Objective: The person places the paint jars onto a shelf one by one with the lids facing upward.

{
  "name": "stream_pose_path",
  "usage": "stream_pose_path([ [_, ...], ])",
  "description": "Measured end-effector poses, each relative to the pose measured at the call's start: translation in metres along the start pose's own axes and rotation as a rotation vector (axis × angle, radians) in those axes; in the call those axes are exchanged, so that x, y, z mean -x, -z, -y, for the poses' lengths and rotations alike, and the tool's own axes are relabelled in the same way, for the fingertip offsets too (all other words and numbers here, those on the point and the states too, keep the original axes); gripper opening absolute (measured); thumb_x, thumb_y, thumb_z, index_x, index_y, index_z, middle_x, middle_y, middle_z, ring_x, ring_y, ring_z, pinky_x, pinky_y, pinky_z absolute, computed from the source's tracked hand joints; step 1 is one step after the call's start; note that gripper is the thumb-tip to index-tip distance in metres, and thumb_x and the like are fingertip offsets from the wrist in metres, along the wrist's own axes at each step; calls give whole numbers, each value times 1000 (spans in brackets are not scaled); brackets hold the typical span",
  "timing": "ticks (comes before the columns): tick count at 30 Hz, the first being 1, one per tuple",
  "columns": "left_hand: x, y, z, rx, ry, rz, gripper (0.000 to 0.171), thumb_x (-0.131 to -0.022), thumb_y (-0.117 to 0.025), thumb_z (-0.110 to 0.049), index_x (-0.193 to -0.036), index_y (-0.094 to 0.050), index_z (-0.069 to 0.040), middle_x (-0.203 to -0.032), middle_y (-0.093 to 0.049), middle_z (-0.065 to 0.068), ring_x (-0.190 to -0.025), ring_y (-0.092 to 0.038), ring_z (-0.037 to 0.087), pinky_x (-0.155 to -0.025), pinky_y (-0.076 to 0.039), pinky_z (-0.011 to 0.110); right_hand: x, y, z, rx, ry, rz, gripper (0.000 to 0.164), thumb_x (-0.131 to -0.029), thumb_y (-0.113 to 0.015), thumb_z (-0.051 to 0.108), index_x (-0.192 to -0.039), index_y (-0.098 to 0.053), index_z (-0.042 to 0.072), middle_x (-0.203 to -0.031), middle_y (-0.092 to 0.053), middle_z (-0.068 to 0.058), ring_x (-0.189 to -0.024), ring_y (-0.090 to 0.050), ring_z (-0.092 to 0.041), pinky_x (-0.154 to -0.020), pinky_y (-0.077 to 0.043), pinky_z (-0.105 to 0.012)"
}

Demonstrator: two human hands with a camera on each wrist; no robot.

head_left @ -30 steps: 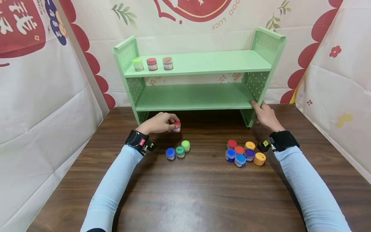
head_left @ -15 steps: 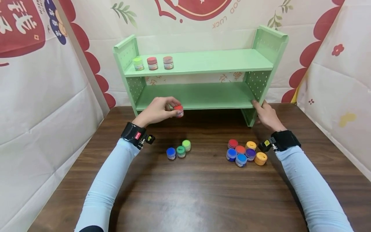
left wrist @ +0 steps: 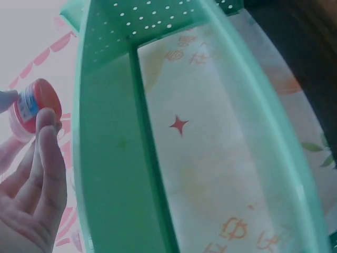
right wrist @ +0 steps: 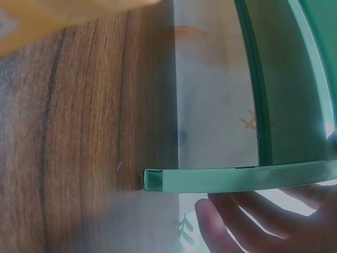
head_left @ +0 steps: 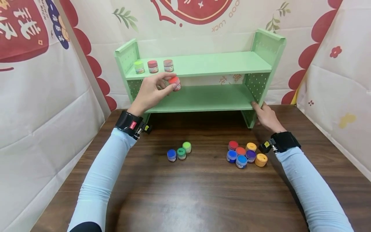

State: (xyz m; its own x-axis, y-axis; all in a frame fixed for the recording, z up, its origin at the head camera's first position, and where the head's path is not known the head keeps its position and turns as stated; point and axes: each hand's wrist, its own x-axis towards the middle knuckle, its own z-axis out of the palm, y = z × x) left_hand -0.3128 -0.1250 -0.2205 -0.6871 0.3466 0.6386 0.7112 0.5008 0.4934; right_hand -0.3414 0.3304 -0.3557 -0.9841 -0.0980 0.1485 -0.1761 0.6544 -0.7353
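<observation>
My left hand [head_left: 152, 91] pinches a small jar with an orange-red lid [head_left: 175, 83] between thumb and fingers. It is raised in front of the gap between the two boards of a light green shelf [head_left: 214, 93]. In the left wrist view the same jar [left wrist: 32, 108] appears tilted, beside the shelf's edge. My right hand [head_left: 268, 117] holds the shelf's right side panel low down, thumb at its front edge. Its fingers [right wrist: 253, 219] lie along the outer face of that panel. On the top board stand a lime jar [head_left: 139, 67], a dark red jar [head_left: 153, 66] and a pinkish jar [head_left: 168, 65].
Left of centre on the wooden table [head_left: 185, 193] sit a blue jar [head_left: 171, 155], a green jar [head_left: 181, 153] and a lime-lidded jar [head_left: 186, 147]. Several more jars cluster at the right, including a light blue one [head_left: 241, 161] and a yellow one [head_left: 261, 159]. Printed cloth [head_left: 203, 38] hangs behind.
My left hand has lifted the orange-red-lidded jar from near the tabletop up past the lower board to just below the top board. My right hand keeps its place on the shelf's side.
</observation>
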Motion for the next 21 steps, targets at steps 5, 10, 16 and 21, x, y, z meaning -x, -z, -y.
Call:
stream_pose_path([
  [5, -15, 9, -7, -24, -5, -80, 39, -97, -72, -23, -134, -69, -10, -120, -75, 6, -62, -67, 2, -56, -44, 18, 1, 0, 0, -4, 14, -5, 82, -107, -21, 61, -166, -9, 5, -143, -46, -40, -106, -63, -49, -65, -61, -41],
  [10, -26, 11, -12, -112, 17, -117, 37, -99, -69, -28, -132, -69, -11, -115, -77, 5, -58, -69, 14, -52, -41, 21, 1, 0, -1, -8, 19, -7, 80, -108, -22, 60, -166, -10, 6, -143, -46, -41, -107, -62, -50, -65, -61, -42],
  [16, -36, 4, -17, -187, 37, -117, 35, -96, -74, -30, -126, -66, -13, -110, -78, 6, -69, -72, 18, -63, -43, 22, 1, -1, -1, -15, 15, -6, 81, -108, -22, 61, -166, -9, 6, -143, -46, -41, -109, -62, -52, -65, -62, -43],
  [21, -46, -2, -17, -246, 53, -73, 35, -96, -75, -33, -124, -65, -14, -114, -79, 8, -96, -78, 18, -67, -41, 23, 1, -1, 0, -11, 14, -12, 81, -108, -22, 61, -166, -11, 6, -142, -47, -40, -108, -63, -51, -66, -62, -44],
])
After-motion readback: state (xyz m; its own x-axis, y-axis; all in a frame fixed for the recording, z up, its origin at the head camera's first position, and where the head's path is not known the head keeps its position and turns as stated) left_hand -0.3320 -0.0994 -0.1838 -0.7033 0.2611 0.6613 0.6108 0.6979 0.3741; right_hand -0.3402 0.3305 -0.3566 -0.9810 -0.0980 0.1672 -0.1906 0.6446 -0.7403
